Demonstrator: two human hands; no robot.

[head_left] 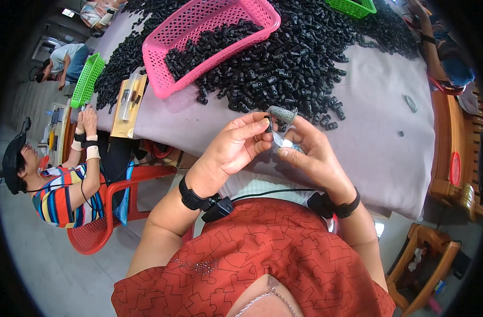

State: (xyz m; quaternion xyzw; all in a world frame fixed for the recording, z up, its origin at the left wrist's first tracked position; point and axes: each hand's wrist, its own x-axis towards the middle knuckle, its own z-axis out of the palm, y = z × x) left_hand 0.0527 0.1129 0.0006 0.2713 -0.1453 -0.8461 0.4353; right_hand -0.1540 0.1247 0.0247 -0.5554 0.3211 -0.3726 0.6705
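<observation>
My left hand (232,143) pinches a small black plastic piece (268,124) between thumb and fingertips, just over the near part of the table. Close beside it, my right hand (319,158) is closed on a small pale bluish-white object (285,141), whose kind I cannot make out. A speckled grey finger cover (282,114) sits on a finger of that hand. Both hands nearly meet. Beyond them spreads a big heap of similar black plastic pieces (276,79). A pink perforated basket (159,79) stands tilted in the heap, with more pieces inside.
A grey cloth (381,100) covers the table. Green baskets (88,79) stand at the far left and far right. A yellowish card with clear packaging (126,113) lies left. A co-worker (67,182) sits on a red chair (93,235); a wooden stool (421,264) stands lower right.
</observation>
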